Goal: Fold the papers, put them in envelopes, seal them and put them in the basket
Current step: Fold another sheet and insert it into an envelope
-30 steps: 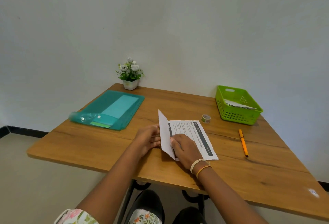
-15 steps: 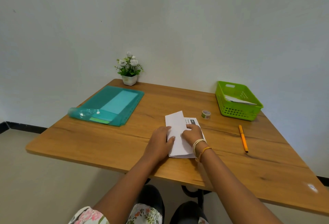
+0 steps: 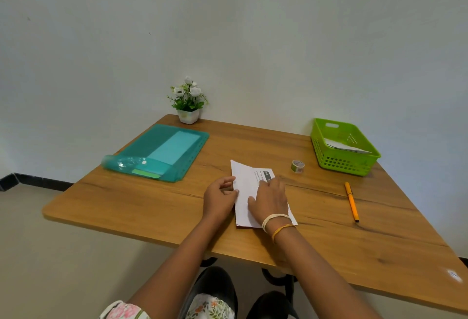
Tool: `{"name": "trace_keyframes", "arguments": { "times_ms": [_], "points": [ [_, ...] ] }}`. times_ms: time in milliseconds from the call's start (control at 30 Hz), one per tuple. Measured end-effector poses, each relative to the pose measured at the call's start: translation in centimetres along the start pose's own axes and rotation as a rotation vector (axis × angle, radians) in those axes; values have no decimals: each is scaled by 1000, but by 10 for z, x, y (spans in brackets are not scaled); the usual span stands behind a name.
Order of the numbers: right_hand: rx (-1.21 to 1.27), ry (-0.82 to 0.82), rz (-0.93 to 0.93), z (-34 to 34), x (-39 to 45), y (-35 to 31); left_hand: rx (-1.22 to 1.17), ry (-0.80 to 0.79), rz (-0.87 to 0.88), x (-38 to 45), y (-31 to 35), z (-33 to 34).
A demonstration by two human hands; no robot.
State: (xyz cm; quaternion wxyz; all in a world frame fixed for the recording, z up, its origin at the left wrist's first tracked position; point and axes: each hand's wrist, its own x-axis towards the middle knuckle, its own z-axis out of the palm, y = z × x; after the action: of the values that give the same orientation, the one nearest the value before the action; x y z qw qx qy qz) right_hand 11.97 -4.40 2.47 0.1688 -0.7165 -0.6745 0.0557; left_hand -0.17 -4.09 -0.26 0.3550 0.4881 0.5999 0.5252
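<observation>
While the paper [image 3: 247, 192] is lying flat on the table [image 3: 152, 199] at about six o'clock, near the front edge, the person is working a fold into it. The left hand [image 3: 219, 198] is steadying the paper's left edge, its fingers loosely curled with the tips touching that edge — whether they are pinching it cannot be told. The right hand [image 3: 269, 198] is pressing down on the folded flap, fingers fairly straight and close together, thumb spread toward the left. A printed strip is showing beyond the flap at twelve o'clock, so the layers are not fully overlapping.

In my judgement the step in hand is creasing. To do it well, the left hand should be anchoring the edge while the right is sweeping along the fold line with firm, even pressure — corners checked first, since a skewed crease may not fit an envelope.

The basket [image 3: 329, 159] is sitting at two o'clock, already holding white paper items. The tape [image 3: 297, 166] is lying between paper and basket.
</observation>
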Motion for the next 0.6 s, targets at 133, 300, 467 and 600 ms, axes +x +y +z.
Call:
{"name": "trace_keyframes", "arguments": {
  "times_ms": [133,300,467,600],
  "points": [
    [335,-130,12,-1,4,1,-186,-26,21,-4,3,-2],
    [877,-216,174,-21,11,-2,-137,-224,178,-14,2,-1],
    [641,-255,125,-33,22,11,252,-351,334,-15,-5,4],
    [376,-280,152,-36,31,22,463,-315,397,-16,-6,7]
  ]
}}
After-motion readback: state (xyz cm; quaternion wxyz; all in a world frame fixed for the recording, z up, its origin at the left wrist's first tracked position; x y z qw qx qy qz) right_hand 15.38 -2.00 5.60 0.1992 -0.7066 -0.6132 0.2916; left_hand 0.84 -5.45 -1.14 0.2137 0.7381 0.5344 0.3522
